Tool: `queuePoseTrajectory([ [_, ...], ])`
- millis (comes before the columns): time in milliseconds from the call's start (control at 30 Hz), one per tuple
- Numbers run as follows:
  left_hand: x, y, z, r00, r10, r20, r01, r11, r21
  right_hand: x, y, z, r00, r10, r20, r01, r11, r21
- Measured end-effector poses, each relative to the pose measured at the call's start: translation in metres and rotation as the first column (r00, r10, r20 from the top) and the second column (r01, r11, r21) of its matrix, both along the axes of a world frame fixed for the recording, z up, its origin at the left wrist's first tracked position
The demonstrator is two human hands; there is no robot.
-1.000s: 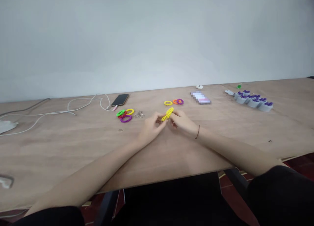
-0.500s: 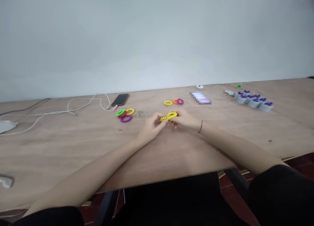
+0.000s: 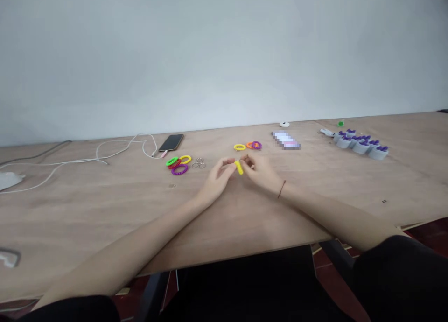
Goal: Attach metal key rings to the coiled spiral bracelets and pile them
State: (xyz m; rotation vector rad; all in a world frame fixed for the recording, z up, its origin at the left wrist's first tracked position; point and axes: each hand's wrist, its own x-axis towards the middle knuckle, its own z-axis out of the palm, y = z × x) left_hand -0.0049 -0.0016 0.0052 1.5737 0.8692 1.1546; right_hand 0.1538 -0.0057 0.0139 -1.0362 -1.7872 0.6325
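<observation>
A yellow spiral coil wristband [image 3: 239, 168] is held between my two hands above the table, turned nearly edge-on. My left hand [image 3: 220, 176] grips it from the left with thumb and fingertips closed at its upper end. From the right, the bent fingers and thumb of my right hand [image 3: 259, 171] pinch at the same end; any small part between those fingertips is hidden. Just beyond the hands lie another yellow coil wristband [image 3: 240, 147], an orange one [image 3: 250, 145] and a purple one [image 3: 256, 145]. Several metal split rings [image 3: 199, 164] lie left of my left hand.
Green, red, yellow and purple coil wristbands [image 3: 179, 169] form a group at left. Behind them a dark phone [image 3: 171, 143] is plugged into a white cable [image 3: 121, 147]. A second phone [image 3: 287, 140] and grey-white holders with purple tops [image 3: 362, 147] are at right.
The yellow coil wristband has turned from an open loop to nearly edge-on. My right hand has shifted slightly, its fingers now more bent. The things on the table stay put.
</observation>
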Motion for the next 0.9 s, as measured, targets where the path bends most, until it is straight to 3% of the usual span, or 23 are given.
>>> queuePoseTrajectory([
  [100, 0.001, 0.004, 0.000, 0.997, -0.030, 0.071, 0.046, 0.972, -0.231, 0.002, -0.004, 0.000, 0.979, -0.074, 0.189, 0.038, 0.981, 0.192],
  [167, -0.001, 0.007, -0.001, 0.995, -0.086, 0.042, 0.093, 0.971, -0.220, 0.002, -0.005, -0.001, 0.959, -0.086, 0.269, 0.026, 0.976, 0.217],
  [267, -0.005, 0.011, -0.005, 0.994, -0.109, -0.022, 0.107, 0.989, -0.102, 0.001, -0.006, 0.000, 0.960, -0.081, 0.267, 0.028, 0.980, 0.195],
  [567, -0.005, 0.015, -0.011, 0.997, -0.018, -0.073, 0.020, 0.999, 0.025, -0.005, 0.000, -0.002, 0.993, 0.013, -0.119, -0.023, 0.996, -0.084],
  [733, -0.004, 0.015, -0.010, 0.997, 0.036, -0.071, -0.034, 0.999, 0.032, -0.010, 0.001, -0.002, 0.939, -0.002, -0.343, -0.098, 0.957, -0.275],
  [900, -0.006, 0.018, -0.010, 0.999, -0.013, -0.051, 0.013, 1.000, 0.016, -0.012, -0.002, 0.005, 0.856, -0.016, -0.517, -0.208, 0.905, -0.371],
])
